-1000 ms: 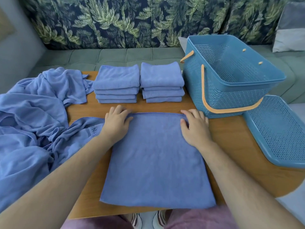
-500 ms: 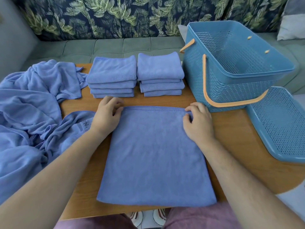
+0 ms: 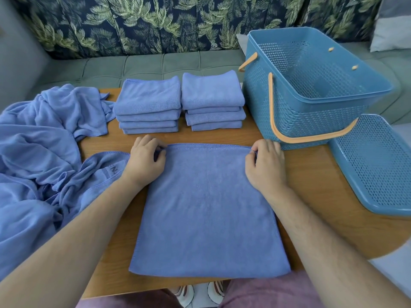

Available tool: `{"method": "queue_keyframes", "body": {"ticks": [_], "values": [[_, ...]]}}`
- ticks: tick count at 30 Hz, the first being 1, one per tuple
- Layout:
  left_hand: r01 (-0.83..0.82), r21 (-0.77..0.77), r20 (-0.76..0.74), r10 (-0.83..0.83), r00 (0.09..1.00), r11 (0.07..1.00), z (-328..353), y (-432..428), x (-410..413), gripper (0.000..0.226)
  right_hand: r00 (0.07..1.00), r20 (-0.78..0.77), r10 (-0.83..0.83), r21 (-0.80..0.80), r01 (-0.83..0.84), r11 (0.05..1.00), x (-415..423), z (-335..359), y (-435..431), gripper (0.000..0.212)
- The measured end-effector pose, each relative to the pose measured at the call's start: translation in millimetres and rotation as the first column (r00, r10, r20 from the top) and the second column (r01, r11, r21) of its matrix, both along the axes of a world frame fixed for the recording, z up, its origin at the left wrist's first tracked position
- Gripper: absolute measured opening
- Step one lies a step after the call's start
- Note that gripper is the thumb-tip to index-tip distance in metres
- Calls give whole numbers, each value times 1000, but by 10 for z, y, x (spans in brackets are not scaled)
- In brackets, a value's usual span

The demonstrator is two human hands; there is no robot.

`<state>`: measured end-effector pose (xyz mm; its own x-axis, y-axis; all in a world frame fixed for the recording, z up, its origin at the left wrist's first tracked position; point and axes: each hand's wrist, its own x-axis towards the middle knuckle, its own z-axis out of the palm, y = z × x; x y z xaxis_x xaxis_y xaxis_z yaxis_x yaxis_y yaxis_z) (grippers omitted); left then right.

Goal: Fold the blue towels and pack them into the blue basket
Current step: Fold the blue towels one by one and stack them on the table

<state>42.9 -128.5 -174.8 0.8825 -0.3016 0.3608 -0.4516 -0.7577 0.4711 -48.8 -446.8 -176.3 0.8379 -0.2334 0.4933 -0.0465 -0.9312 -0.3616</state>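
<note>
Microfibre, blue: one towel (image 3: pixel 206 210) lies flat on the desk (image 3: pixel 322 196), its near edge at the desk's front. At its two far corners sit the left hand (image 3: pixel 144 161) and right hand (image 3: pixel 265 165). The fingers (image 3: pixel 155 144) of each are curled, pinching the hem. Judged: a grip for bringing the far edge toward the body, the next fold. Beyond, two stacks of folded towels (image 3: pixel 148 101) stand side by side, clear of the working area. To their right the blue basket (image 3: pixel 311 123) holds no towels, its lid (image 3: pixel 373 161) beside it. At left, the unfolded heap (image 3: pixel 37 152) waits within reach. Packing not yet begun.
</note>
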Motion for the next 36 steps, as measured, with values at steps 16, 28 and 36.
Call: {"method": "queue_keyframes", "body": {"ticks": [16,28,36], "values": [[-72,-115,-75,63,995,991,96,-99,67,12,997,-61,-36,127,44,991,22,10,-15,20],[-46,-4,-66,45,997,999,140,-86,42,9,970,-242,-3,-49,-9,999,127,104,7,12],[-29,-158,-219,-6,976,987,521,2,-70,1,935,-329,135,140,-94,986,60,403,-28,11]]}}
